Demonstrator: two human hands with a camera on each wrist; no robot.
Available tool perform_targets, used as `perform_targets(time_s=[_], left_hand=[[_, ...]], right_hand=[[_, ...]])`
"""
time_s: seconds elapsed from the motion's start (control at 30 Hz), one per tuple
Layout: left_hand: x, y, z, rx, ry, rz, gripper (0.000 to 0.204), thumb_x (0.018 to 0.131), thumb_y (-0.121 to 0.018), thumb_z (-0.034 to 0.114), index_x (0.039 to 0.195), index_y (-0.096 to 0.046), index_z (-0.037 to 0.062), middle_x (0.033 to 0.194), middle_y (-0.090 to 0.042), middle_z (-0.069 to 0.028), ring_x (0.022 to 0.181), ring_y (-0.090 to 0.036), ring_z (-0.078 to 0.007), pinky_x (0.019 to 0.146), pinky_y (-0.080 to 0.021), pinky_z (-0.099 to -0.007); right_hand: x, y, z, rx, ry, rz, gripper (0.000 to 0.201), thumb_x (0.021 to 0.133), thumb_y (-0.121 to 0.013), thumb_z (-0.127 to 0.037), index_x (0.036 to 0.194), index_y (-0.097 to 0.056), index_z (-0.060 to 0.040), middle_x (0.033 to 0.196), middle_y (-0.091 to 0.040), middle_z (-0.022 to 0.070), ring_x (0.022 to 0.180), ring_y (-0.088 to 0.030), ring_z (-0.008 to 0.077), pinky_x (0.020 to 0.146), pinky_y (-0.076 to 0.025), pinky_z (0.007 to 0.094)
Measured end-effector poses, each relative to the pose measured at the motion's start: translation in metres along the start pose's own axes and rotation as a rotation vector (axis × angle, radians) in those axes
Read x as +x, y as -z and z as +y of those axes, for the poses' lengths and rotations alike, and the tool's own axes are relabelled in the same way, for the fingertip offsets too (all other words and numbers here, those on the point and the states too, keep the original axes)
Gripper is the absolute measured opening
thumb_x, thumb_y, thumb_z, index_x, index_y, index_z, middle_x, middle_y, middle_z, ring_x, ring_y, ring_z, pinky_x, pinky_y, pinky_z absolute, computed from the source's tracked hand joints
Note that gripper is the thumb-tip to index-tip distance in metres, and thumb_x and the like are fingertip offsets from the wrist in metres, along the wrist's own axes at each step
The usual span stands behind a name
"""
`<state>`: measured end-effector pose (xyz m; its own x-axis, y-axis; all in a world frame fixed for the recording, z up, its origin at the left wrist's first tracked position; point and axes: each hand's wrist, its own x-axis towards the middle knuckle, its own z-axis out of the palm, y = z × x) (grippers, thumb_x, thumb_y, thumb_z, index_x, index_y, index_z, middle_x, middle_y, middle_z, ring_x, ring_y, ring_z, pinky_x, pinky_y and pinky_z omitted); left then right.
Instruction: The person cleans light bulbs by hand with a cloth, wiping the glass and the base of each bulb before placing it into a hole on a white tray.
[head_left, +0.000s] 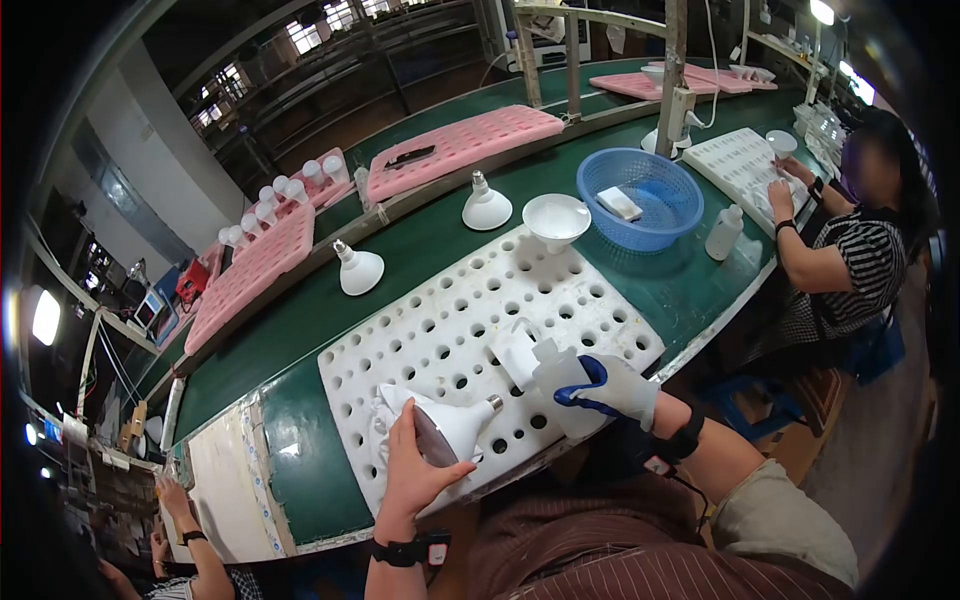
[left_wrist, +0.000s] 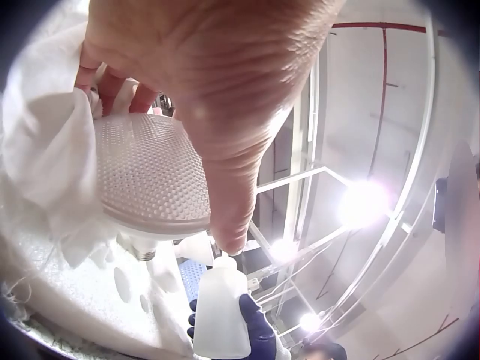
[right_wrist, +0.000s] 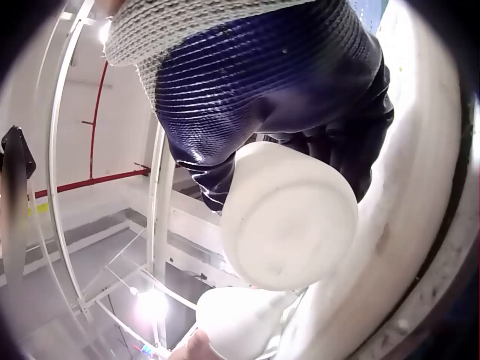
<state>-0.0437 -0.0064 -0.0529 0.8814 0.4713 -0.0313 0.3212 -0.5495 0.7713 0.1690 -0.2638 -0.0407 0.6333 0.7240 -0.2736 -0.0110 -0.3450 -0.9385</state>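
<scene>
My bare left hand (head_left: 418, 470) holds a white lamp (head_left: 452, 430) by its wide rim, tilted with its screw base to the right. The lamp's textured lens (left_wrist: 154, 176) shows in the left wrist view, beside a white cloth (left_wrist: 49, 142). The gloved right hand (head_left: 615, 390) grips a translucent plastic bottle (head_left: 565, 385); in the right wrist view the bottle's base (right_wrist: 289, 225) faces the camera and the dark blue glove (right_wrist: 270, 82) wraps round it. Both are over a white foam board (head_left: 430, 350) with rows of holes. The bottle's nozzle is near the lamp in the left wrist view.
Two white lamps (head_left: 358, 270) (head_left: 487, 205) stand behind the board, and a third lies lens up (head_left: 556, 220) at its back edge. A blue basket (head_left: 640, 235) and another bottle (head_left: 724, 235) are to the right. Pink trays (head_left: 460, 150) line the back; people work at both sides.
</scene>
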Motion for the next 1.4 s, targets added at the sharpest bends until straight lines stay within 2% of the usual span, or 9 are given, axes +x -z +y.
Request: perform_targets(time_s=[0.63, 0.83, 0.87, 0.9, 0.97, 1.07, 1.23, 1.3, 1.4], left_hand=[[-0.002, 0.002, 0.013, 0.01, 0.047, -0.009, 0.122, 0.051, -0.09, 0.035, 0.146, -0.023, 0.0009, 0.14, -0.036, -0.0232, 0.13, -0.037, -0.0377, 0.109, -0.032, -0.0439], [0.002, -0.006, -0.004, 0.148, -0.092, 0.024, 0.115, 0.057, -0.086, 0.046, 0.143, -0.029, -0.0054, 0.144, -0.035, -0.0264, 0.135, -0.034, -0.0387, 0.113, -0.028, -0.043], [0.002, -0.003, 0.006, 0.147, -0.037, -0.004, 0.117, 0.057, -0.087, 0.041, 0.145, -0.024, -0.0046, 0.145, -0.033, -0.0258, 0.135, -0.032, -0.0394, 0.114, -0.026, -0.0421], [0.001, -0.002, 0.009, 0.12, 0.006, -0.02, 0.116, 0.057, -0.086, 0.041, 0.147, -0.023, 0.0012, 0.145, -0.033, -0.0245, 0.134, -0.033, -0.0397, 0.112, -0.029, -0.0429], [-0.003, 0.007, 0.025, 0.106, 0.1, -0.063, 0.118, 0.058, -0.086, 0.041, 0.15, -0.019, 0.0074, 0.145, -0.031, -0.0229, 0.134, -0.033, -0.04, 0.11, -0.031, -0.0445], [-0.001, 0.002, 0.018, 0.087, 0.08, -0.06, 0.121, 0.057, -0.085, 0.043, 0.151, -0.015, 0.0112, 0.146, -0.029, -0.0232, 0.133, -0.032, -0.043, 0.11, -0.031, -0.0478], [-0.001, 0.0, 0.018, 0.079, 0.087, -0.054, 0.123, 0.057, -0.085, 0.043, 0.152, -0.013, 0.012, 0.146, -0.028, -0.0256, 0.133, -0.031, -0.0441, 0.11, -0.03, -0.0477], [-0.001, 0.001, 0.018, 0.08, 0.088, -0.058, 0.123, 0.057, -0.085, 0.043, 0.152, -0.012, 0.0123, 0.146, -0.028, -0.0263, 0.133, -0.031, -0.0444, 0.11, -0.03, -0.0477], [-0.001, 0.002, 0.019, 0.082, 0.092, -0.058, 0.123, 0.057, -0.085, 0.043, 0.152, -0.012, 0.0125, 0.146, -0.027, -0.0262, 0.133, -0.031, -0.0446, 0.11, -0.03, -0.0478]], right_hand=[[0.015, -0.019, 0.01, 0.235, -0.063, 0.045, 0.049, 0.077, -0.08, -0.029, 0.113, -0.064, 0.0005, 0.098, -0.067, 0.0048, 0.083, -0.06, 0.0112, 0.074, -0.05, 0.0255], [-0.002, 0.014, 0.034, 0.259, 0.121, 0.263, 0.048, 0.075, -0.078, -0.01, 0.118, -0.057, -0.0005, 0.108, -0.062, 0.008, 0.091, -0.061, 0.0168, 0.082, -0.052, 0.0301], [0.025, 0.047, 0.105, 0.168, 0.334, 0.325, 0.048, 0.078, -0.072, -0.006, 0.122, -0.055, 0.0002, 0.11, -0.061, 0.0071, 0.093, -0.06, 0.0154, 0.081, -0.051, 0.0274], [0.015, 0.061, 0.062, 0.215, 0.194, 0.165, 0.048, 0.083, -0.067, -0.005, 0.128, -0.051, 0.0, 0.114, -0.059, 0.0059, 0.097, -0.058, 0.0141, 0.086, -0.048, 0.0266], [0.033, 0.097, 0.085, 0.217, 0.319, 0.337, 0.043, 0.09, -0.061, -0.009, 0.131, -0.049, 0.0002, 0.114, -0.059, 0.0052, 0.099, -0.057, 0.0132, 0.086, -0.047, 0.0261], [0.089, 0.23, 0.191, 0.117, 0.452, 0.462, 0.045, 0.092, -0.061, -0.011, 0.133, -0.047, -0.0009, 0.118, -0.058, 0.0076, 0.101, -0.058, 0.0153, 0.086, -0.047, 0.0262], [0.14, 0.292, 0.256, 0.131, 0.459, 0.684, 0.049, 0.091, -0.063, -0.013, 0.135, -0.046, -0.0008, 0.122, -0.058, 0.0086, 0.105, -0.057, 0.0173, 0.09, -0.046, 0.0276], [0.149, 0.294, 0.283, -0.182, 0.354, 0.877, 0.051, 0.091, -0.063, -0.014, 0.136, -0.044, 0.0011, 0.126, -0.056, 0.0099, 0.11, -0.056, 0.0201, 0.095, -0.044, 0.0292], [0.145, 0.306, 0.314, -0.092, 0.346, 0.822, 0.056, 0.09, -0.065, -0.015, 0.137, -0.042, 0.0034, 0.13, -0.055, 0.0122, 0.115, -0.053, 0.0216, 0.099, -0.04, 0.0307]])
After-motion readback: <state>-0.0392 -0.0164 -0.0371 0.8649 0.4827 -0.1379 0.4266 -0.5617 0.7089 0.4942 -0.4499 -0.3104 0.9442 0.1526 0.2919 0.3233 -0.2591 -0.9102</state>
